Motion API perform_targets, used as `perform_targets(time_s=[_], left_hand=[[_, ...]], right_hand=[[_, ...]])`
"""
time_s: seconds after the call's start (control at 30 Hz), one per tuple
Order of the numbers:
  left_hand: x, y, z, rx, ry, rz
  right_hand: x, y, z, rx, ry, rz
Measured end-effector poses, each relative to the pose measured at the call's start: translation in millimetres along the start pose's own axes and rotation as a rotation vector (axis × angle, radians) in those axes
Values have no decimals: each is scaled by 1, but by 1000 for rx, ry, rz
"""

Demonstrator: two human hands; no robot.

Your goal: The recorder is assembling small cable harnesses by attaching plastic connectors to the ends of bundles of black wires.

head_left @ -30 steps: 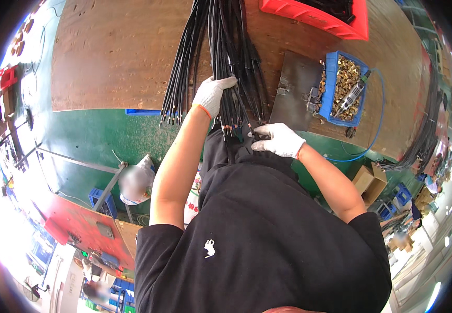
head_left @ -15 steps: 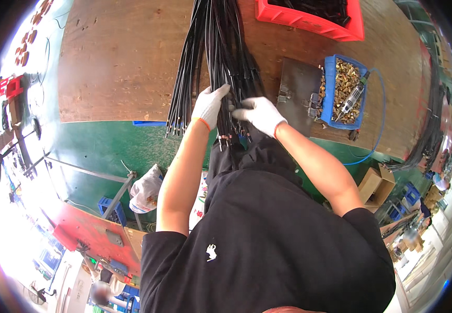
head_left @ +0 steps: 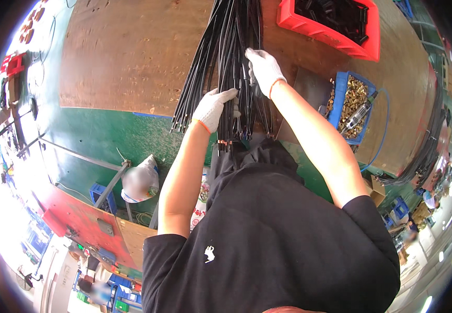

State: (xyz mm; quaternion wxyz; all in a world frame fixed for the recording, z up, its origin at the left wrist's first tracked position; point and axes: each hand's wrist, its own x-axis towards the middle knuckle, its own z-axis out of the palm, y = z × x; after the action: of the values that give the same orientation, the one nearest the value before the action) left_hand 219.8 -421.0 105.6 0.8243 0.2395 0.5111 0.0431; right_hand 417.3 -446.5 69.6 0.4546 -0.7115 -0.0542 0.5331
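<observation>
Both gloved hands' fingers (head_left: 225,96) grip black cables (head_left: 231,47).

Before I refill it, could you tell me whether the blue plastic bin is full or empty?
Nearly full: the blue plastic bin holds small brass-coloured parts.

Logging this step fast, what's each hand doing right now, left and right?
Left hand: closed around the lower part of the black cable bundle.
Right hand: fingers curled on the same bundle, higher up.

White gloves, black short-sleeved shirt
</observation>
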Motion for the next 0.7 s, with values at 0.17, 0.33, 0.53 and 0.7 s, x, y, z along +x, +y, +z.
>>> perform_targets(time_s=[0.17,0.33,0.53,0.7], left_hand=[[4,-7,6,-113,-113,-36],[12,-12,15,-4,-57,-11],[13,-8,-2,-9,-88,-16],[13,-8,1,1,-68,-26]], right_hand=[[-23,24,2,7,36,-54],[-37,51,-5,-210,20,-175],[-67,42,-43,-428,-327,-165],[-88,36,-43,-447,-492,-104]])
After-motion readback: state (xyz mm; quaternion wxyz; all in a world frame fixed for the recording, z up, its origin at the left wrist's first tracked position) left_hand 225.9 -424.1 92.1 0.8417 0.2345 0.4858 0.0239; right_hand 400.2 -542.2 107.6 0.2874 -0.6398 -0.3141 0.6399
